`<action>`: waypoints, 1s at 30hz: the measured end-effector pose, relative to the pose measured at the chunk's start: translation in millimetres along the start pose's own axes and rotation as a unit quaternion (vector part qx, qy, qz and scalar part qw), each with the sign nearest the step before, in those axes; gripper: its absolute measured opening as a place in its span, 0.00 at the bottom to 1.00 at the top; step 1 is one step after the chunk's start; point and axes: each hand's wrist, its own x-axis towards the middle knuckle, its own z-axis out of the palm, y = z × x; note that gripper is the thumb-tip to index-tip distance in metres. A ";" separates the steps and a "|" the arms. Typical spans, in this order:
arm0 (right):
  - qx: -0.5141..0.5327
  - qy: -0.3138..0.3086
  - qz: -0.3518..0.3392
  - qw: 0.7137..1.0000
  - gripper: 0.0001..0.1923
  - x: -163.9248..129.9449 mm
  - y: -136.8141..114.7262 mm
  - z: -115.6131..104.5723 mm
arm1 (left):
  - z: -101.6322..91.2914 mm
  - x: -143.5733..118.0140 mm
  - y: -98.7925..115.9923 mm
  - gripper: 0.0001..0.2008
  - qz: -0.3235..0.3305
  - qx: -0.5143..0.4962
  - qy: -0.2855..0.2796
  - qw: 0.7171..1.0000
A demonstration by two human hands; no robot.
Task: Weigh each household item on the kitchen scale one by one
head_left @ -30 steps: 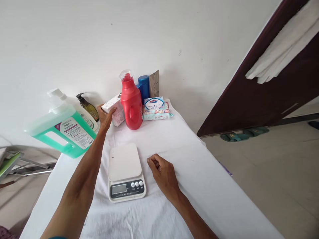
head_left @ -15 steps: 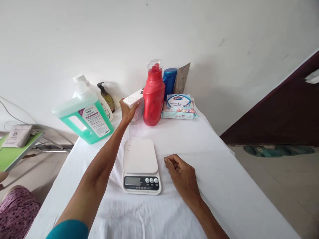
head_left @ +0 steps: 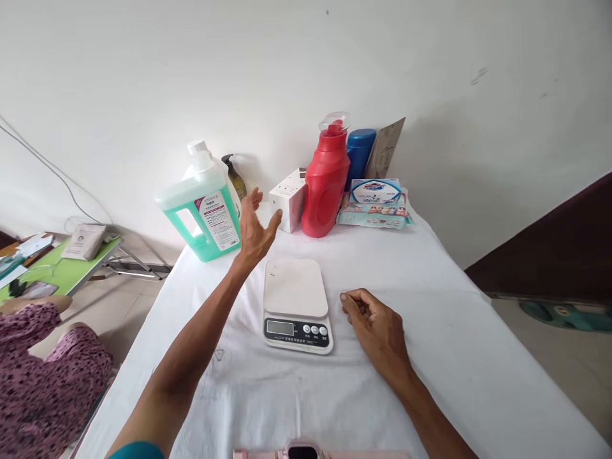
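Note:
My left hand (head_left: 257,226) is open, its fingers and thumb apart, between a large jug of green liquid (head_left: 201,213) and a white box (head_left: 289,199). It holds nothing, and a small gap separates the thumb from the box. My right hand (head_left: 375,322) rests on the white cloth with its fingers curled in a loose fist and nothing visible in it. Left of that hand lies a white kitchen scale (head_left: 296,290) with a bare platform and a blank display. A red detergent bottle (head_left: 327,182) stands right beside the box.
Along the wall are a dark pump bottle (head_left: 235,178), a blue bottle (head_left: 359,156), a grey-brown packet (head_left: 386,148) and stacked wipes packs (head_left: 375,207). A pink watch (head_left: 302,450) lies at the near edge. Leftward, a person in patterned pink clothing (head_left: 45,376) sits by a green table (head_left: 93,264).
My left hand has let go of the white box and drawn back from it with fingers spread. The view has shifted left, and the pink watch now shows. My right hand stays beside the scale.

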 end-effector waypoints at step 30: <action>0.010 0.028 -0.036 0.999 0.17 -0.2 -3.1 3.6 | -157.0 -15.1 27.5 0.24 -0.211 -0.111 0.290 0.927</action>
